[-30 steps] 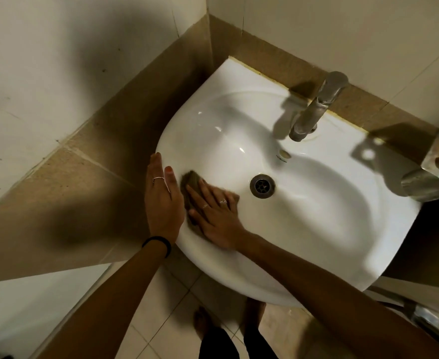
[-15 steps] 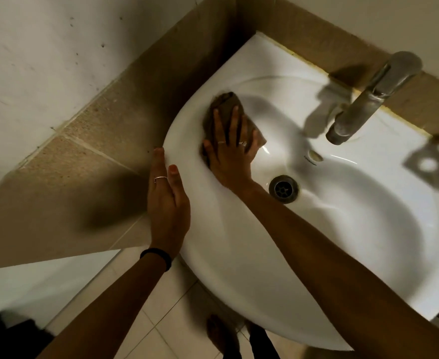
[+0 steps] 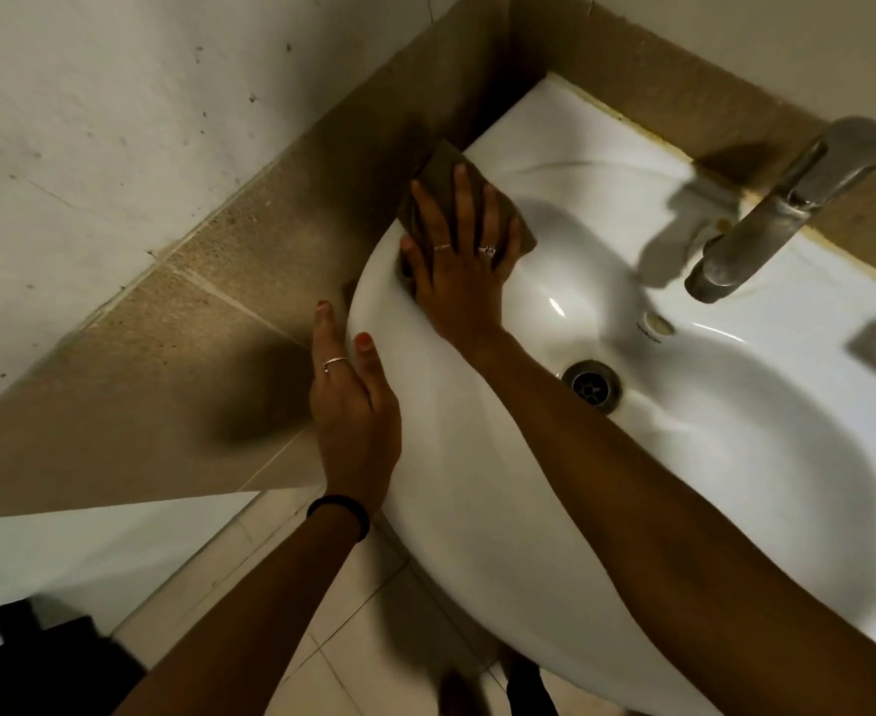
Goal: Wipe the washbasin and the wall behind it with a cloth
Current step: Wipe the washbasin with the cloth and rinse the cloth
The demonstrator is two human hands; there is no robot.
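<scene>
In a beige-tiled corner, the right hand [image 3: 459, 271] presses a brown cloth [image 3: 441, 173] flat-fingered on the white ceramic washbasin [image 3: 477, 483] rim at 10 o'clock, while the left hand [image 3: 353, 405], fingers straight, rests on its edge.

washbasin [image 3: 709, 509]: cloth [image 3: 441, 167] on its far-left rim | right hand [image 3: 459, 271] on cloth | left hand [image 3: 353, 405] on its left rim | tap [image 3: 787, 209] at its back | drain [image 3: 592, 386] in its middle
</scene>
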